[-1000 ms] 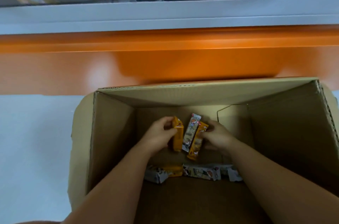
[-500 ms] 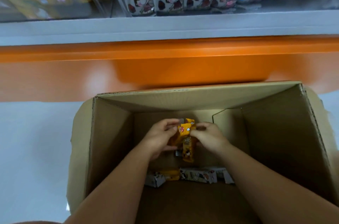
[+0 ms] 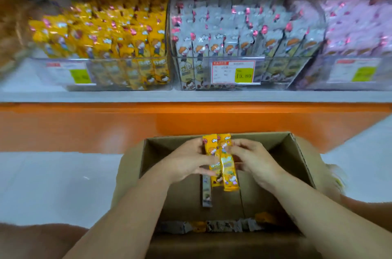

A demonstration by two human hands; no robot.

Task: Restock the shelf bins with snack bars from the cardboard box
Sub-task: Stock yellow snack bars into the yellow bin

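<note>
An open cardboard box [image 3: 301, 161] stands on the floor below the shelf. Over its far end, my left hand [image 3: 186, 161] and my right hand [image 3: 252, 159] hold a small bunch of snack bars [image 3: 227, 171] between them: two yellow bars and a grey one hanging lower on the left. Both hands' fingers curl round the bunch. Several more bars [image 3: 214, 225] lie along the box's near bottom. On the shelf stand a clear bin of yellow bars [image 3: 114, 36], a bin of grey bars [image 3: 239, 33] and a bin of pink bars [image 3: 358, 25].
An orange shelf base [image 3: 106, 123] runs across under the grey shelf edge [image 3: 191, 96]. Price labels [image 3: 233, 72] hang on the bin fronts. Pale floor [image 3: 53, 184] lies left and right of the box. My knees show at the bottom corners.
The hands have lifted the bunch of bars from deep inside the box to its far rim. My view has tilted up, bringing the shelf bins into sight.
</note>
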